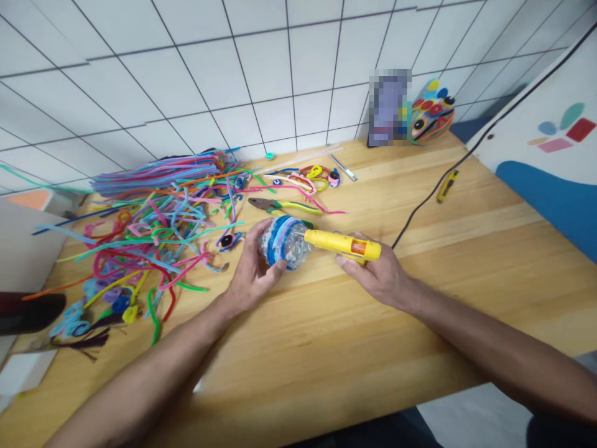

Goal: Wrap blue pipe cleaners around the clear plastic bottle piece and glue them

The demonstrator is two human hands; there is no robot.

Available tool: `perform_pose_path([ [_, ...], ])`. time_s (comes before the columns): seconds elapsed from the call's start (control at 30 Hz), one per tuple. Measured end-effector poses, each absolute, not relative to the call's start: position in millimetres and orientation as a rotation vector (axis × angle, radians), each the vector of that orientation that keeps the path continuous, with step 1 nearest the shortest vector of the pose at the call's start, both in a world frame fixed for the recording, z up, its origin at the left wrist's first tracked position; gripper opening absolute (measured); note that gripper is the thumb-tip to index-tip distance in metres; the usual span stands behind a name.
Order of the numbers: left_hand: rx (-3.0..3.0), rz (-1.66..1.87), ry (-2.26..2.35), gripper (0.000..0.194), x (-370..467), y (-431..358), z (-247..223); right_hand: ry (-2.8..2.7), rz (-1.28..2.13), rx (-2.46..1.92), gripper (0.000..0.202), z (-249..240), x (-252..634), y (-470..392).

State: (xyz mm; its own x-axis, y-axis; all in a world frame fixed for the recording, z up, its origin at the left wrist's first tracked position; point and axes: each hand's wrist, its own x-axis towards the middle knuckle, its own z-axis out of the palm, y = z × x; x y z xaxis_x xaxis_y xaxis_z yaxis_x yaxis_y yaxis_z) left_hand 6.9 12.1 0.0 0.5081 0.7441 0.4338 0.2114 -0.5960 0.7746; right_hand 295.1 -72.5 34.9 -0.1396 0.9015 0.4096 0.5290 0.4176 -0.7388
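My left hand (254, 270) is wrapped round a clear plastic bottle piece (281, 241) banded with blue, light blue and lilac pipe cleaners. In my right hand (380, 274) is a yellow glue gun (342, 242), its fingers closed round the handle. The gun's nozzle points left and meets or nearly meets the uncovered clear side of the bottle piece; exact contact is unclear. Just behind the bottle piece lie pliers (284, 205) with yellow-green handles.
Loose pipe cleaners (158, 230) spread over the left of the wooden table (326, 361), with a bundle (163, 173) by the tiled wall. A yellow cutter (448, 186) lies right, near a black cord (420, 208). A colourful craft figure (431, 118) stands at the back.
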Motion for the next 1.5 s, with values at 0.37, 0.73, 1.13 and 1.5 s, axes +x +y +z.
perform_pose_path([
  [0.37, 2.066, 1.022, 0.784, 0.076, 6.9, 12.0, -0.9, -1.83, 0.477, -1.173, 0.014, 33.1, 290.2, -70.8],
  [0.73, 2.086, 1.034, 0.787, 0.076, 6.9, 13.6, -3.1, -1.787, 0.559, -1.21, 0.015, 31.6, 291.8, -70.2],
  [1.13, 2.071, 1.04, 0.792, 0.076, 7.7, 12.1, -2.0, -1.807, 0.549, -1.198, 0.01, 34.2, 292.8, -71.3],
  [1.5, 2.034, 1.021, 0.802, 0.077, 8.3, 11.9, -1.0, -1.866, 0.479, -1.187, 0.015, 37.4, 291.4, -72.9],
])
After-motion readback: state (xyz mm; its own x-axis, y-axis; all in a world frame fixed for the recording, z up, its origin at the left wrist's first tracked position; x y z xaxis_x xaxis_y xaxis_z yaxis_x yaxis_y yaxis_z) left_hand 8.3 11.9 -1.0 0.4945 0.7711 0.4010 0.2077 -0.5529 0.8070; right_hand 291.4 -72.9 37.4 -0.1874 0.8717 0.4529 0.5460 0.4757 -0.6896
